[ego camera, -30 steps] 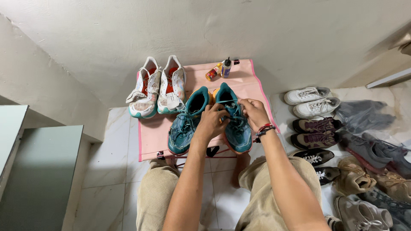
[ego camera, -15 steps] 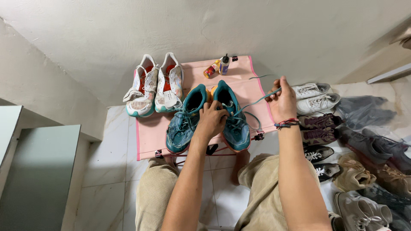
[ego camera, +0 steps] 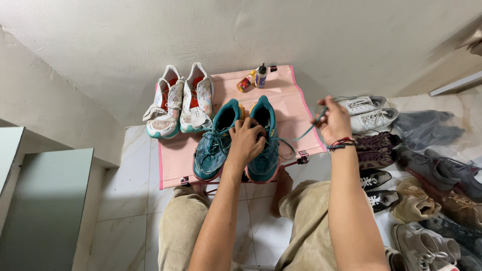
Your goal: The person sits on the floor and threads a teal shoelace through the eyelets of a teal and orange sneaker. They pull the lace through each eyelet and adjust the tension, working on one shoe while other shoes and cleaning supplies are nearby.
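A pair of teal sneakers (ego camera: pixel 217 145) sits on a pink mat (ego camera: pixel 286 108) in front of my knees. My left hand (ego camera: pixel 246 140) presses down on the right teal sneaker (ego camera: pixel 266 150), fingers curled over its tongue. My right hand (ego camera: pixel 332 120) is lifted to the right of the mat and pinches a teal shoelace (ego camera: pixel 301 134), which runs taut from the hand back to that sneaker. Several thread bracelets circle my right wrist.
A white pair of sneakers with orange insides (ego camera: pixel 181 103) stands at the mat's back left. Two small bottles (ego camera: pixel 253 79) stand at its far edge. Several shoes (ego camera: pixel 369 113) line the floor on the right. A grey-green cabinet (ego camera: pixel 40 200) stands at left.
My right hand left the sneaker and drew the lace out to the right, away from the shoe. My left hand stayed on the teal sneaker.
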